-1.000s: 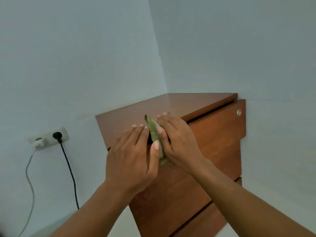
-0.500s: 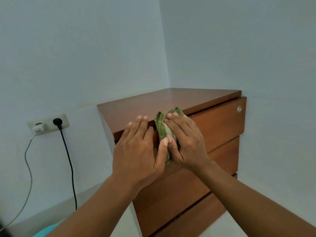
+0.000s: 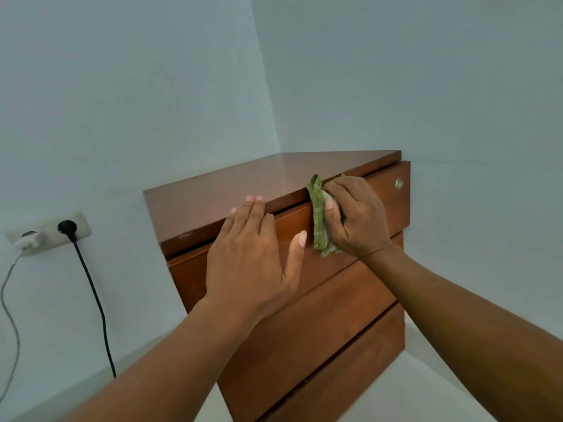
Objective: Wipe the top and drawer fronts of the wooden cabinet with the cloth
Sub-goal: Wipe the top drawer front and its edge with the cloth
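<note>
The wooden cabinet (image 3: 231,190) stands in a wall corner, with a glossy reddish-brown top and three drawer fronts. My right hand (image 3: 356,217) grips a folded green checked cloth (image 3: 318,217) and presses it against the top drawer front (image 3: 387,202), just under the top's front edge. My left hand (image 3: 249,257) lies flat against the same drawer front to the left, fingers spread, fingertips reaching the edge of the top. A round metal lock (image 3: 398,183) sits at the right end of that drawer.
A wall socket (image 3: 48,233) at the left holds a black plug with a cable (image 3: 94,300) running down and a white plug with a grey cable (image 3: 9,315). Pale walls close in behind and to the right of the cabinet. Light floor lies below.
My hands have parted: the right hand slid right along the top drawer front with the cloth, while the left hand let go of it and lies flat on the drawer.
</note>
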Demonstrator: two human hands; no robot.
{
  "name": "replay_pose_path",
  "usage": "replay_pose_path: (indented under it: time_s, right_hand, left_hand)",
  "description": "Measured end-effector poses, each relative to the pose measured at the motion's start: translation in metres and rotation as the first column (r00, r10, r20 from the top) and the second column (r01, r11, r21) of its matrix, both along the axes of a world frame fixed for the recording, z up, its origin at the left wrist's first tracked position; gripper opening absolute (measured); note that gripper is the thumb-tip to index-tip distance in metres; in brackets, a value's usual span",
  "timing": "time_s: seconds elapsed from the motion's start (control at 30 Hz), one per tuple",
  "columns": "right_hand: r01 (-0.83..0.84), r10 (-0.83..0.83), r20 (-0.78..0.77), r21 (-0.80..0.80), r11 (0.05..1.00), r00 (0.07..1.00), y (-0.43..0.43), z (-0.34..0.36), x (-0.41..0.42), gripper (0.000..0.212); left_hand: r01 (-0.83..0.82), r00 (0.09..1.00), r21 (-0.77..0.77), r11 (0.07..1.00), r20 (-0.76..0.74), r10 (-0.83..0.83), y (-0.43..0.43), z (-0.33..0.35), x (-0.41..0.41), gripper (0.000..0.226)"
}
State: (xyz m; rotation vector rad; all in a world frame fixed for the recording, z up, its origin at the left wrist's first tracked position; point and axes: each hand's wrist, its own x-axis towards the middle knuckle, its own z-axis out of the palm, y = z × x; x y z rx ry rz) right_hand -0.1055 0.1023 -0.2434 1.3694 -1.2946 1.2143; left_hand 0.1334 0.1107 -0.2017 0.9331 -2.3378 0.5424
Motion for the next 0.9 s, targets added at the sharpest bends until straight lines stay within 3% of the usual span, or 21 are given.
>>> replay_pose_path:
  time_s: [0.47,0.67,0.9]
  right_hand:
    - [0.126,-0.149,0.252,0.105,0.986,0.956,0.004,0.002,-0.117,0.033]
    - [0.116,-0.147,0.368,0.104,0.988,0.918,0.003,-0.006,-0.139,0.031]
    - [0.063,-0.104,0.534,0.095,0.993,0.839,-0.001,0.008,-0.134,0.028]
  left_hand:
    - [0.088,0.990,-0.031,0.996,0.113,-0.083,-0.002,0.012,-0.081,0.090]
    - [0.066,0.993,-0.078,0.995,0.107,-0.058,-0.012,-0.001,-0.088,0.084]
    - [0.108,0.972,-0.129,0.986,0.223,-0.077,-0.015,0.006,-0.074,0.087]
